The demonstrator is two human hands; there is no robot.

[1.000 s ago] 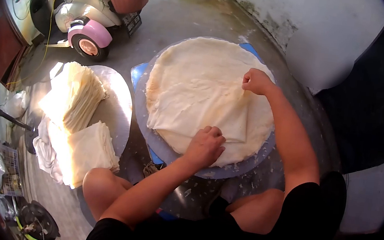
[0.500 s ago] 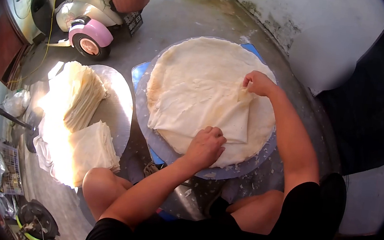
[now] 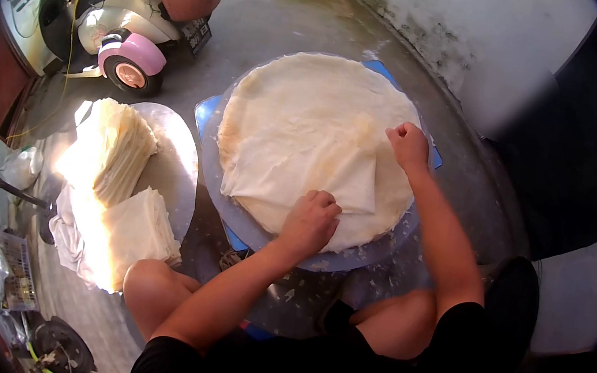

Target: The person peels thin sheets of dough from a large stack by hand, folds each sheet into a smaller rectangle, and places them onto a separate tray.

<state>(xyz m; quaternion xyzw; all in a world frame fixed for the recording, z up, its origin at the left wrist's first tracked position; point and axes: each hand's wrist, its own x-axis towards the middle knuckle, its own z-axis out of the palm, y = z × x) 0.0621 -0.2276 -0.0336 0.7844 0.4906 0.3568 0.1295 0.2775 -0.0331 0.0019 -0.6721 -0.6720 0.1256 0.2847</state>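
A stack of large round, thin dough sheets (image 3: 310, 88) lies on a round grey board (image 3: 213, 169). Its top sheet (image 3: 293, 167) is folded over on the near side, with wrinkles and a straight lower right edge. My left hand (image 3: 311, 221) is closed at the near edge of that folded sheet, its fingertips curled onto the dough. Over the right rim of the stack, my right hand (image 3: 409, 149) has its fingers pinched together. Whatever those fingertips may hold is too small to make out.
At left, another round board (image 3: 183, 151) bears a tall pile of folded sheets (image 3: 115, 151) and a lower folded pile (image 3: 142, 231). A blue surface (image 3: 206, 110) shows under my board. Beyond are a pink-fendered wheel (image 3: 132, 64), a scooter and a wall (image 3: 471, 29).
My right hand has moved to the right, off the wrinkled part of the folded sheet, to the stack's rim. My left hand keeps its place on the sheet's near edge. The view has shifted slightly.
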